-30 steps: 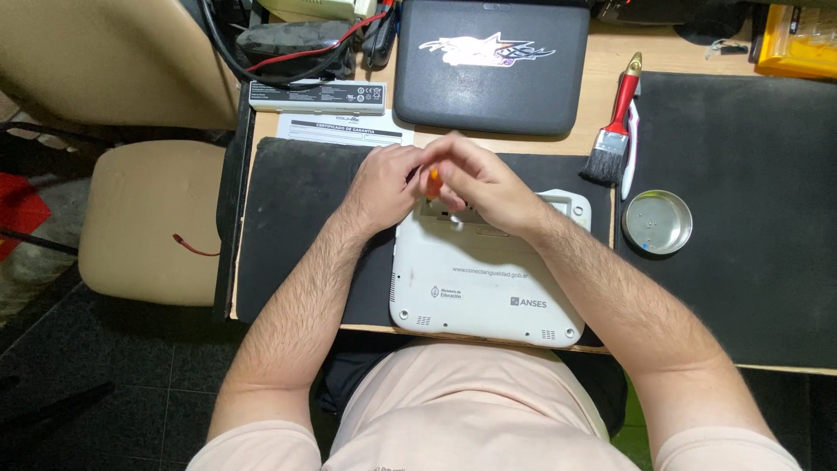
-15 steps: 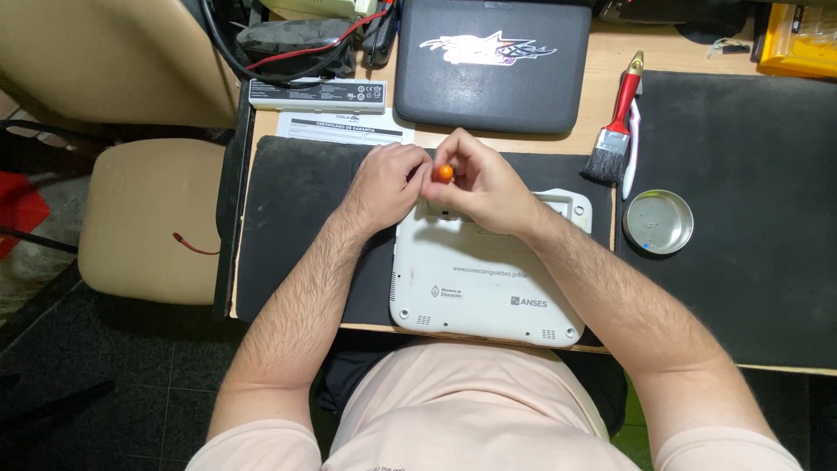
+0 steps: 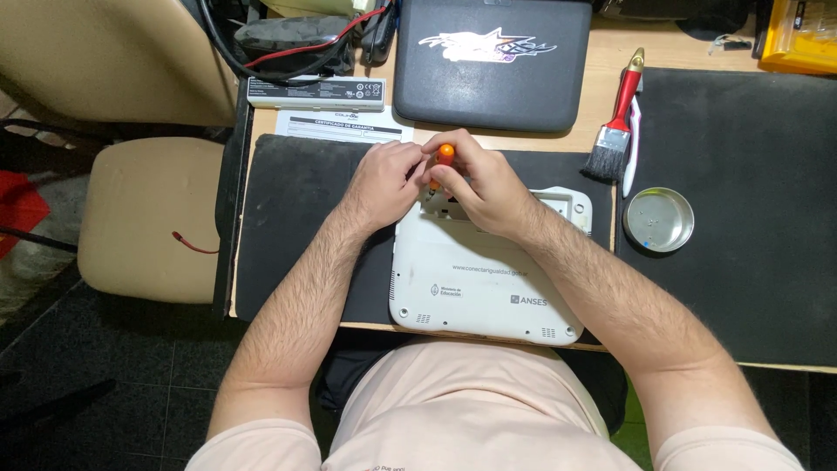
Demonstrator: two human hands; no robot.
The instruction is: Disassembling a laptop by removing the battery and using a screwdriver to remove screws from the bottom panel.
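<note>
A small white laptop (image 3: 488, 279) lies bottom-up on a black mat (image 3: 296, 218) in front of me. My right hand (image 3: 484, 183) grips an orange-handled screwdriver (image 3: 445, 157), held upright over the laptop's far left corner. My left hand (image 3: 388, 179) rests beside it, fingertips touching the screwdriver and the laptop's far edge. The screwdriver's tip is hidden behind my fingers.
A closed dark laptop (image 3: 493, 61) lies beyond my hands. A red-handled brush (image 3: 615, 122) and a round metal dish (image 3: 658, 220) sit to the right, on and beside a second black mat (image 3: 750, 174). A battery pack (image 3: 316, 92), paper, cables and a beige chair (image 3: 144, 218) are to the left.
The orange screwdriver handle has risen slightly between my fingers and my hands have shifted a little; the laptop has stayed in place.
</note>
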